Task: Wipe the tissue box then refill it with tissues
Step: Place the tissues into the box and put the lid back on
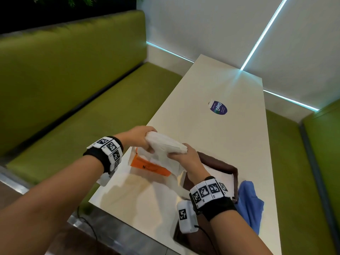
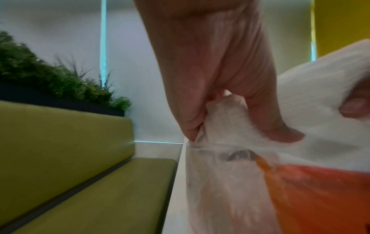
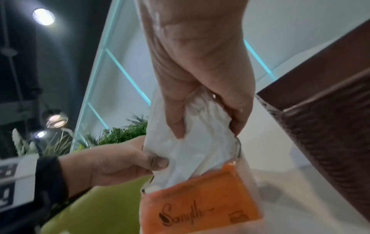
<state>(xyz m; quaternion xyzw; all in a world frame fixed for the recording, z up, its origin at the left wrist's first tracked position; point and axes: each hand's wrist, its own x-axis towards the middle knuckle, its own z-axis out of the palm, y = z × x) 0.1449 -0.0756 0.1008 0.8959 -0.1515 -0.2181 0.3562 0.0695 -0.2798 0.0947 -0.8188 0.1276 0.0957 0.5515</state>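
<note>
A stack of white tissues (image 1: 166, 143) is held above the table's near edge by both hands. My left hand (image 1: 148, 142) grips its left end, thumb and fingers pinched round it (image 2: 226, 114). My right hand (image 1: 176, 154) grips the right end, fingers curled into the tissues (image 3: 202, 125). The stack's lower part sits in the open top of an orange and clear plastic tissue pack (image 1: 150, 166), which hangs under the hands (image 3: 200, 204). The brown tissue box (image 1: 220, 167) lies open on the table just right of my right hand, partly hidden by my right wrist.
A crumpled blue cloth (image 1: 250, 205) lies on the white table (image 1: 211, 85) to the right of the box. A purple sticker (image 1: 219, 108) marks the table's middle. Green bench seats (image 1: 92, 116) run along both sides, with a white wall at the far end.
</note>
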